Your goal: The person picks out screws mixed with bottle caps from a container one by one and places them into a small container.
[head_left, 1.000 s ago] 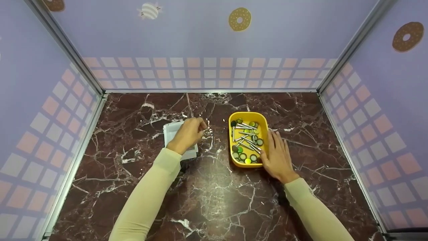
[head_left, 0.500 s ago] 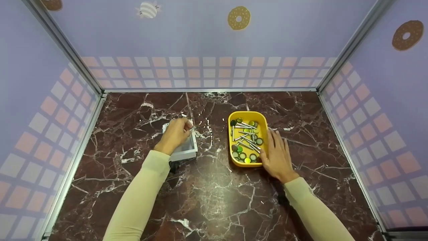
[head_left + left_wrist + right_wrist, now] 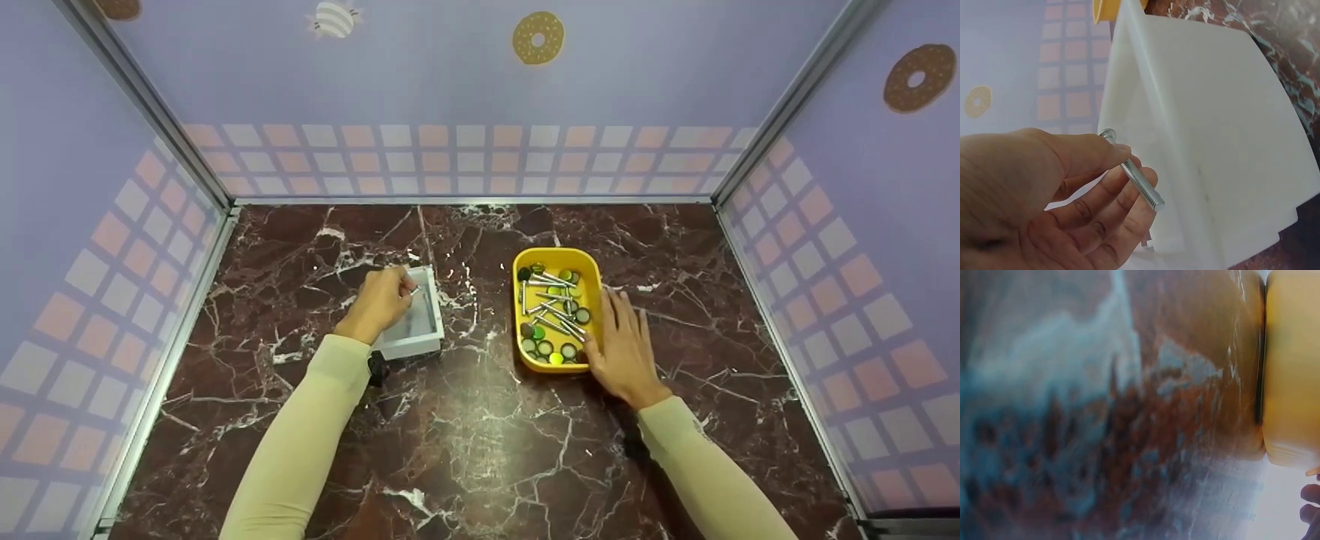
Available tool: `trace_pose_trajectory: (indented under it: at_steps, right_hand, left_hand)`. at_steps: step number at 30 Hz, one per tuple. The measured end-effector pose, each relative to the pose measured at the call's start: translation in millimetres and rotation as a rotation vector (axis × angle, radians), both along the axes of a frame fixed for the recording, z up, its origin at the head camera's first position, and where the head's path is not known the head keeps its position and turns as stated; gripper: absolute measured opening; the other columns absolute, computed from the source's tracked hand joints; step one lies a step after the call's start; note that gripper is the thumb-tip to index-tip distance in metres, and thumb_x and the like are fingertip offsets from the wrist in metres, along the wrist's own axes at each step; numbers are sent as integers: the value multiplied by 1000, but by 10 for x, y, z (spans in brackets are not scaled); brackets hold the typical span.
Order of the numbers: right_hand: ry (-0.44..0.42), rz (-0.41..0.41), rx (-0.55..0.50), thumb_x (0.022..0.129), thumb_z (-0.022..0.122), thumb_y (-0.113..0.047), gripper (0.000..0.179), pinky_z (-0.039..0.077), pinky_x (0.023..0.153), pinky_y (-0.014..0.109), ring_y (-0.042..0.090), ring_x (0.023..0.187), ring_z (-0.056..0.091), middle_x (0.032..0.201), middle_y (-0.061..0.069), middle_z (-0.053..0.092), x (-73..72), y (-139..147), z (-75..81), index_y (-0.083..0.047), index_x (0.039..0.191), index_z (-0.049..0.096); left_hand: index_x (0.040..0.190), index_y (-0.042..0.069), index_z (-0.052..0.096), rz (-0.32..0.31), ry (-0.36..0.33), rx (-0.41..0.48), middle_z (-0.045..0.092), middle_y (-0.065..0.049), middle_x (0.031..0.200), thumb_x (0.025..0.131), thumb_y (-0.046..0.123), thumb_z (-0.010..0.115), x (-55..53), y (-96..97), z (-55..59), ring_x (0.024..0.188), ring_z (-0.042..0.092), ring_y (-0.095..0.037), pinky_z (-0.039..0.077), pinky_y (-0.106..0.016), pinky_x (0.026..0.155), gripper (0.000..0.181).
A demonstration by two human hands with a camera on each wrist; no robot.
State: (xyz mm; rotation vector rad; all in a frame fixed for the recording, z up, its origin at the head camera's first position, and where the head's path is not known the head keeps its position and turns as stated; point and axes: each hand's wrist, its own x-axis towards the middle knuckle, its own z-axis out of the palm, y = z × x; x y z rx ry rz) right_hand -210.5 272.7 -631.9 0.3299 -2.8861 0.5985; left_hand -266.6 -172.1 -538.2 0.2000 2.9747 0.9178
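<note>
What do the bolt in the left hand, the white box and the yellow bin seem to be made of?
Bolt: metal, likely steel, bare or plated; silvery shine, crisp threads.
White box: probably plastic, satin; smooth wall, soft sheen.
Yellow bin: probably plastic, smooth; even colour, rounded corners.

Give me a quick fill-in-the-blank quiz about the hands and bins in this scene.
1. The metal bolt is pinched by the person's ____ hand.
2. The right hand rests against the bin coloured ____.
3. In the head view, the bin with the round caps stands to the ____ of the white bin.
Missing words: left; yellow; right.
</note>
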Motion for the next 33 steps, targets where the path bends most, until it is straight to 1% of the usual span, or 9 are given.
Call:
trace_pose_trajectory:
  at_steps: [4, 9, 12, 15, 18, 21, 26, 30, 33]
  right_hand:
    - [2, 0, 0, 115, 57, -32, 84, 14, 144, 77, 50, 180, 24, 190, 25, 31, -1, 5, 2, -5, 186, 21]
    - [13, 1, -15, 113, 59, -30, 84, 15, 144, 78, 51, 179, 25, 190, 25, 32, -3, 7, 17, -4, 185, 24]
    - [18, 0, -19, 113, 60, -30, 85, 15, 144, 77, 51, 179, 25, 189, 25, 33, -2, 8, 16, -3, 184, 24]
    - [17, 0, -17, 114, 60, -31, 84, 15, 144, 78, 51, 179, 25, 190, 25, 33, 1, 8, 8, -3, 185, 24]
    - [14, -1, -8, 115, 59, -31, 84, 15, 144, 77, 51, 179, 25, 190, 24, 32, 5, 7, -4, -4, 185, 23]
    - [15, -1, -6, 115, 58, -31, 84, 15, 144, 78, 51, 179, 25, 190, 24, 31, 3, 5, -5, -5, 186, 22]
    - [7, 0, -15, 115, 59, -31, 85, 14, 144, 78, 51, 180, 23, 192, 23, 29, 0, -4, 3, -5, 186, 21]
    - [2, 1, -23, 115, 59, -31, 84, 13, 144, 78, 51, 180, 23, 192, 23, 28, 3, -7, 13, -4, 185, 22]
    - [4, 2, -28, 115, 58, -31, 84, 14, 144, 78, 51, 180, 23, 192, 23, 29, 9, -7, 16, -3, 185, 23]
  left_hand:
    - [114, -5, 83, 3, -11, -21, 86, -24, 107, 101, -7, 66, -21, -7, 23, 100, 80, -40, 66, -56, 94, 21]
    - [113, -4, 85, 28, -58, -46, 86, -24, 113, 98, -6, 66, -66, 14, 78, 103, 81, -39, 67, -55, 98, 24]
    - [89, 0, 80, 41, -93, -69, 80, -17, 93, 92, -7, 64, -107, 46, 93, 81, 68, -30, 62, -45, 80, 18]
    - [64, 12, 60, 64, -138, -82, 60, -6, 72, 87, -9, 64, -145, 80, 101, 67, 50, -23, 44, -37, 64, 31]
    - [58, 19, 46, 91, -169, -90, 50, -2, 66, 86, -8, 68, -168, 113, 107, 65, 48, -23, 39, -36, 60, 45]
    - [61, 18, 48, 116, -180, -102, 57, -4, 72, 89, -6, 72, -177, 148, 135, 73, 57, -28, 48, -39, 65, 44]
    - [73, 8, 61, 153, -199, -102, 69, -15, 87, 92, -3, 73, -172, 194, 164, 78, 63, -31, 56, -42, 71, 25]
    - [83, 1, 70, 166, -245, -93, 80, -24, 97, 93, -4, 74, -206, 224, 162, 71, 64, -28, 53, -36, 62, 12]
    - [81, 1, 71, 170, -278, -94, 80, -24, 96, 92, -6, 75, -241, 237, 149, 64, 62, -25, 48, -30, 53, 13]
